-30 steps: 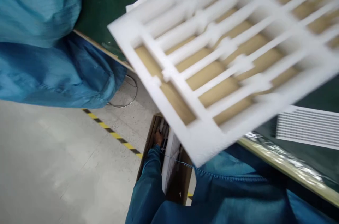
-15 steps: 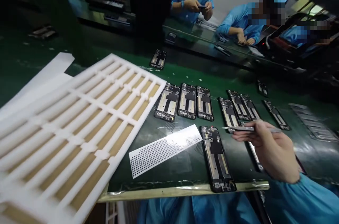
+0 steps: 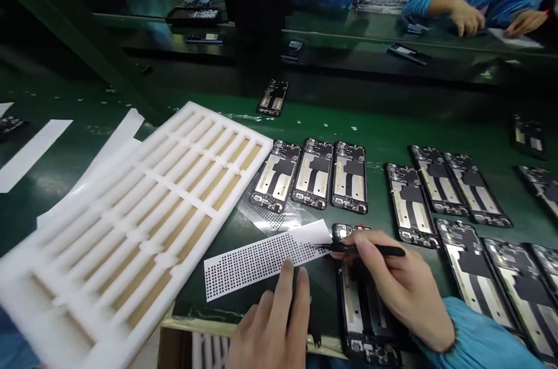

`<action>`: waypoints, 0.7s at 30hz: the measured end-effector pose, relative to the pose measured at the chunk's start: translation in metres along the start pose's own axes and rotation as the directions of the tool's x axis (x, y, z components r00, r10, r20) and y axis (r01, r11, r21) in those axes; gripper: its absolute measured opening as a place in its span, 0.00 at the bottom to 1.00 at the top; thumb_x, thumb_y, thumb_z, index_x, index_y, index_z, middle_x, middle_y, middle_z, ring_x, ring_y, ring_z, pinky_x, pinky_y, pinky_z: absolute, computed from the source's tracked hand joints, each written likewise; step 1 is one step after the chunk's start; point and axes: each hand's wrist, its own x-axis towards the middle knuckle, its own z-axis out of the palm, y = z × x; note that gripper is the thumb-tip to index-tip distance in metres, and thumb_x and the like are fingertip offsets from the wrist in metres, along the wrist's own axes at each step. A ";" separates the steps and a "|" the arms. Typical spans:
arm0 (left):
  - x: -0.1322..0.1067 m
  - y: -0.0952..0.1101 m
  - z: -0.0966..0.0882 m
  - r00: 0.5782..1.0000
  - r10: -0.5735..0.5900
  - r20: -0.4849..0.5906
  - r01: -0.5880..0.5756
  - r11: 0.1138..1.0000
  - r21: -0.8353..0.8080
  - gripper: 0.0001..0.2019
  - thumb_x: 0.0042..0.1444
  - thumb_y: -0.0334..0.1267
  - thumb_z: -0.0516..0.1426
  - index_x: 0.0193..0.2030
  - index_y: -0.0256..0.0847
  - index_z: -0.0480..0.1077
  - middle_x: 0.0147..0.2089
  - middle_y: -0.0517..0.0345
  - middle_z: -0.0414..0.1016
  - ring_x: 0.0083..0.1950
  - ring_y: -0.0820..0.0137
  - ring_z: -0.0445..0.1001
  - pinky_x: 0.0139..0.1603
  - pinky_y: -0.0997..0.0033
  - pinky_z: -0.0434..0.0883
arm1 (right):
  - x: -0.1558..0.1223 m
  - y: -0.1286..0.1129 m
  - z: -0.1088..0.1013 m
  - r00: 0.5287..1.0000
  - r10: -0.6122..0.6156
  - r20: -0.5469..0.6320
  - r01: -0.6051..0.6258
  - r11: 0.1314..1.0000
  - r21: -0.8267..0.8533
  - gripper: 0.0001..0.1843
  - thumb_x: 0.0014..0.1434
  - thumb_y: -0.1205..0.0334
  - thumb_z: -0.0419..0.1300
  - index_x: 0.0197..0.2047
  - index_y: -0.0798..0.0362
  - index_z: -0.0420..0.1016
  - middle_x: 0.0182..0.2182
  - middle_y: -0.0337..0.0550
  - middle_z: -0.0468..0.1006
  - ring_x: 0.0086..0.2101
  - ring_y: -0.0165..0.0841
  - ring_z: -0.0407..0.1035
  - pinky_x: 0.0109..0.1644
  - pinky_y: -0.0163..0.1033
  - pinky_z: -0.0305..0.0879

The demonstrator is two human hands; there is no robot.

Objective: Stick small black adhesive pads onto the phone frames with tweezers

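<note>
My right hand (image 3: 403,285) pinches a pair of dark tweezers (image 3: 392,251), their tips at the right end of a white sheet of small black dot stickers (image 3: 255,267). Beneath that hand lies an opened phone body (image 3: 352,305) at the table's front edge, its middle partly covered by the hand. My left hand (image 3: 274,328) has its fingers stretched out, fingertips at the sheet's lower edge; whether they press on it I cannot tell. Three more opened phone bodies (image 3: 314,174) lie in a row behind the sheet.
A white foam tray (image 3: 172,187) with slots fills the left side. Several opened phone bodies (image 3: 412,206) lie to the right. White paper strips (image 3: 32,154) are at far left. A clear film (image 3: 265,218) lies behind the sheet. Across the bench, co-workers' hands (image 3: 468,15) handle parts.
My right hand has moved left, bringing the tweezers from beside the near phone body to the dot sheet. My left hand has come into view at the sheet. The view has turned rightward.
</note>
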 end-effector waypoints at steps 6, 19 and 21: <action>0.020 -0.007 0.005 0.994 0.001 0.107 -0.002 1.000 0.010 0.34 0.53 0.19 0.49 0.68 0.35 0.67 0.74 0.52 0.61 0.43 0.68 0.80 0.31 0.72 0.78 | 0.000 0.003 0.007 0.993 -0.090 0.076 0.091 0.996 -0.009 0.10 0.72 0.64 0.55 0.45 0.47 0.78 0.37 0.38 0.86 0.36 0.27 0.82 0.42 0.23 0.75; 0.024 -0.012 0.006 0.988 0.079 0.132 -0.085 0.996 0.040 0.32 0.51 0.21 0.52 0.65 0.30 0.69 0.69 0.48 0.67 0.38 0.69 0.79 0.28 0.74 0.77 | 0.001 0.014 0.010 0.971 -0.079 0.227 0.063 0.995 0.076 0.11 0.72 0.66 0.55 0.52 0.42 0.74 0.40 0.34 0.85 0.42 0.29 0.81 0.46 0.25 0.75; 0.024 -0.013 0.006 0.986 0.086 0.140 -0.093 0.995 0.046 0.33 0.51 0.20 0.52 0.66 0.30 0.69 0.69 0.48 0.67 0.38 0.69 0.80 0.28 0.74 0.77 | 0.001 0.015 0.010 0.971 -0.092 0.219 0.076 0.994 0.081 0.11 0.72 0.66 0.55 0.52 0.42 0.74 0.39 0.34 0.85 0.42 0.29 0.81 0.46 0.26 0.75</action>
